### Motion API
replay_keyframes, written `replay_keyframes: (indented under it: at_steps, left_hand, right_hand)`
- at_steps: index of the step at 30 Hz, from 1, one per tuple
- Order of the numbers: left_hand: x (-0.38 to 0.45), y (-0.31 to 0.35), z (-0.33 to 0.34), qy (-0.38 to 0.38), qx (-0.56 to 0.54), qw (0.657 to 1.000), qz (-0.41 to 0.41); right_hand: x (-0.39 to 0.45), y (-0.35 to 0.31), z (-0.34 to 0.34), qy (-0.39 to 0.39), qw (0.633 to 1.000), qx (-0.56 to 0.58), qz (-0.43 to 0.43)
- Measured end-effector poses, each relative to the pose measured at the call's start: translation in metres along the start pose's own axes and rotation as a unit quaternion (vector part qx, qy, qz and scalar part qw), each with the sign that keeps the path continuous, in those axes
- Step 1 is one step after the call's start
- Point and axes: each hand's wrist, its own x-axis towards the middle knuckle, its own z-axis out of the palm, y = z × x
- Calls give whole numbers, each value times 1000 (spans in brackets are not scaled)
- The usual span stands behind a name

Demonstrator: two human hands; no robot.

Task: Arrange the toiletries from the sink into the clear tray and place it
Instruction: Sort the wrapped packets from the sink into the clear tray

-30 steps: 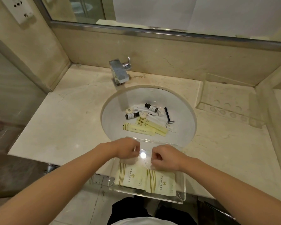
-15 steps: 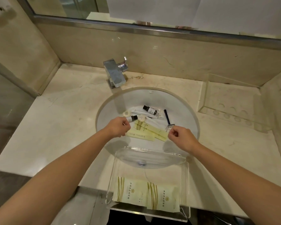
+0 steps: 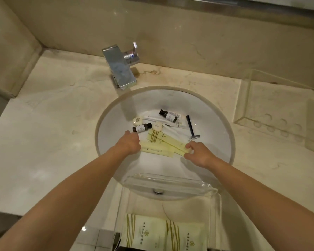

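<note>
Two packets (image 3: 164,232) cut off; hands (image 3: 130,144) hide sachet (image 3: 157,151) ends.

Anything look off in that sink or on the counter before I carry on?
Yes: the toiletries lie jumbled in the sink, two dark bottles on their sides and yellow sachets overlapping. A brownish stain marks the counter by the faucet. The clear tray overhangs the basin's front edge.

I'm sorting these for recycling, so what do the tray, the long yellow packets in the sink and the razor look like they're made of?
Clear tray: looks like glossy acrylic, see-through with bright edges. Long yellow packets: probably matte paper or card sleeves, flat and printed; contents hidden. Razor: black handle, likely plastic, with a shiny metallic-looking head.
</note>
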Motion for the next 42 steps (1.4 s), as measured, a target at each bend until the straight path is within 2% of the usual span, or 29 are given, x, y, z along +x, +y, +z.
replay_keyframes:
  at_steps: [6,13,20,25,29,33,37,39,42]
  left_hand:
    - [17,-8,9,-16,53,998,15]
    - [23,-12,16,-17,106,994,17]
    - [27,-12,17,-21,88,995,31]
    - [25,-16,12,-50,-39,998,30]
    - [16,-16,2,-66,-212,975,-2]
    - [5,-11,-8,-79,-338,936,-51]
    - [-11,-2,-18,-97,-472,871,-97]
    - [-19,1,-22,-88,-499,857,-95]
    - [-29,2,-29,-80,-504,856,-82]
  right_hand:
    - [21,8,1,-41,999,-30,1]
    - [38,6,11,18,998,-60,-7]
    - [46,0,17,47,994,-103,8]
    - [46,-2,15,33,993,-113,13]
    - [42,0,9,35,996,-83,6]
    - [33,3,2,-5,998,63,-8]
    - [19,2,-6,9,985,175,-3]
    - [10,0,-11,25,971,238,5]
    - [-4,-2,-18,30,947,320,11]
